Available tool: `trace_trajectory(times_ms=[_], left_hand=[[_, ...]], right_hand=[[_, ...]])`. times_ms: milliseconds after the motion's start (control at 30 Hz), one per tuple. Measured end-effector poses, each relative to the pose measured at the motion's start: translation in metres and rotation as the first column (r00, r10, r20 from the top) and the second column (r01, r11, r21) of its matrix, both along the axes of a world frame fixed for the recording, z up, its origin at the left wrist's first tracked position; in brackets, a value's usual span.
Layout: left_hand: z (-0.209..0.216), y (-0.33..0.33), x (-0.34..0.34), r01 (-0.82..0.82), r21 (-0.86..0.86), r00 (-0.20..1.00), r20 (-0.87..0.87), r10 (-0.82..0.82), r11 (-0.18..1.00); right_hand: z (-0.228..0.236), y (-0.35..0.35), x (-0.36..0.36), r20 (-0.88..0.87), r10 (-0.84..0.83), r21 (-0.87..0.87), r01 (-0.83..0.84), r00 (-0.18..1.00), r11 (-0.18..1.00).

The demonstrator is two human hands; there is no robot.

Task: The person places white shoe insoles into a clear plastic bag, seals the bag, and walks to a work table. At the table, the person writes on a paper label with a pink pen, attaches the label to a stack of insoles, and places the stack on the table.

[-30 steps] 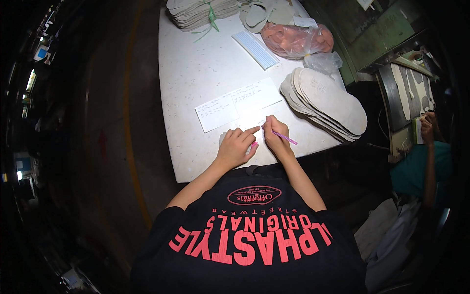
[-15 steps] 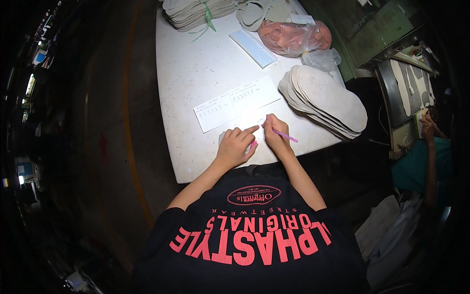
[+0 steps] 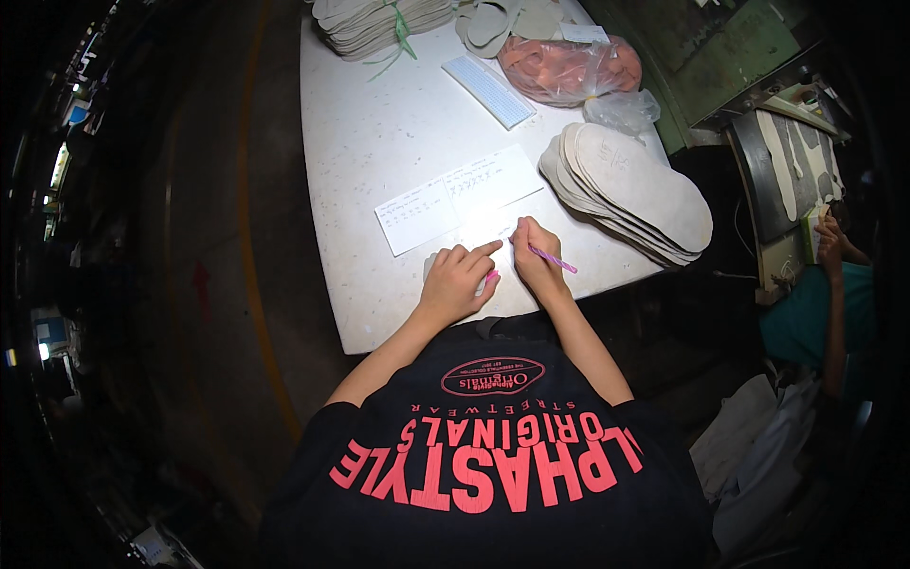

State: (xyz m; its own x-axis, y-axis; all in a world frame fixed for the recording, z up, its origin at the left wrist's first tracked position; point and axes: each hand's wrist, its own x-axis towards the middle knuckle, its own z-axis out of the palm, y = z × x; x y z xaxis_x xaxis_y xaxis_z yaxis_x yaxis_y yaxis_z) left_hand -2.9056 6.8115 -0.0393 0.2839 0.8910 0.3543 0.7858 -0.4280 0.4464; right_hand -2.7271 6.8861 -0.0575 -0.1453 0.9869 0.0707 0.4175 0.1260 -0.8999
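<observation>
My right hand (image 3: 536,256) grips a purple pen (image 3: 553,258), its tip end hidden by the fingers, down at the paper on the white table (image 3: 351,114). Beside it, my left hand (image 3: 459,283) rests on the same spot, index finger stretched toward the pen hand. A small pink piece (image 3: 492,277), perhaps a pen cap, shows between its thumb and forefinger. The sheet under both hands is mostly covered and washed out by glare. Just beyond lie two white paper slips with handwriting, a left slip (image 3: 413,226) and a right slip (image 3: 502,171).
To the right sits a stack of pale sole-shaped pieces (image 3: 645,194). Farther back are a blue-and-white strip (image 3: 490,90), a clear bag of orange pieces (image 3: 569,71) and a green-tied stack (image 3: 370,28). A green machine (image 3: 701,66) and another person's arm (image 3: 832,275) are at right.
My right hand with the pen has shifted very slightly up on the paper. My left hand stays where it was.
</observation>
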Motion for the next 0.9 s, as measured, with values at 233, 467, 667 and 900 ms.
trace_trajectory(times_ms=[233, 467, 667, 900], left_hand=[[0.0008, -0.0004, 0.0003, 0.001, -0.005, 1.0, -0.003, -0.001, 1.0], [0.0007, -0.0002, -0.0003, 0.002, 0.0, 1.0, -0.011, -0.002, 1.0], [-0.0003, -0.0002, -0.0004, 0.004, -0.003, 1.0, -0.003, -0.004, 1.0], [-0.0015, -0.0008, -0.0003, 0.003, -0.014, 1.0, 0.008, -0.002, 1.0]], right_hand=[[-0.0006, -0.0001, 0.0009, 0.024, -0.03, -0.003, 0.03, 0.999, 1.0], [-0.0052, 0.002, 0.0007, 0.006, -0.056, -0.003, 0.056, 0.998, 0.998], [-0.0049, 0.0018, 0.0002, 0.002, -0.074, -0.009, 0.074, 0.997, 0.997], [0.0014, 0.0006, 0.0015, -0.031, -0.125, -0.02, 0.125, 0.992, 0.992]])
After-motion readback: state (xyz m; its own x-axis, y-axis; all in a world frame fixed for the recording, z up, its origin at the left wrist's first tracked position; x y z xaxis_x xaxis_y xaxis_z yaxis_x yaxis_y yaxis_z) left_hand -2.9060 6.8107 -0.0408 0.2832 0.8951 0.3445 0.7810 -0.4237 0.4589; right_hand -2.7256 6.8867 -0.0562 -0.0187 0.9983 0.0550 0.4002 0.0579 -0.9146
